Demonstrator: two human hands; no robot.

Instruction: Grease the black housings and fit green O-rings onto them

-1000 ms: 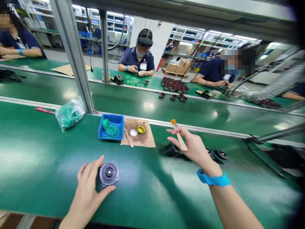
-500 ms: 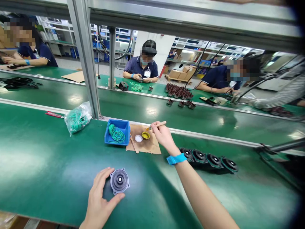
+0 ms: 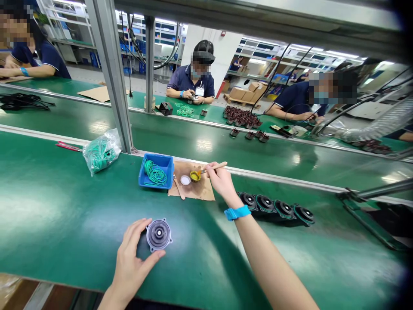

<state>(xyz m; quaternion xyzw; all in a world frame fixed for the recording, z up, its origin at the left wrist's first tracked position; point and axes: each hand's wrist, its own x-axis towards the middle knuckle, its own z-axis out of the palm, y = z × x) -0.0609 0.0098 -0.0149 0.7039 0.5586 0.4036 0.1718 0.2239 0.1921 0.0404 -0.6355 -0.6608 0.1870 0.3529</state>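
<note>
The left hand rests on the green bench mat with thumb and fingers spread part-way around a round grey housing, touching its rim rather than lifting it; the part lies flat, face up, near the front edge of the bench, so the loose grip seems meant only to keep it from sliding or turning. The right hand is stretched forward and closed in a pen-like pinch on a small wooden-handled brush, whose bristle end dips into a little yellow cap. That cap and a white cap beside it sit on a piece of brown cardboard, which probably serves to catch drips off the mat; what the yellow cap holds cannot be made out from here. A second stick-like tool lies on the cardboard's left edge. Just left of it a blue tray holds green rings, within easy reach, and a clear bag of more rings lies further left by the frame post. A row of similar black round parts stands on edge to the right of the wrist, which wears a blue wristband.
</note>
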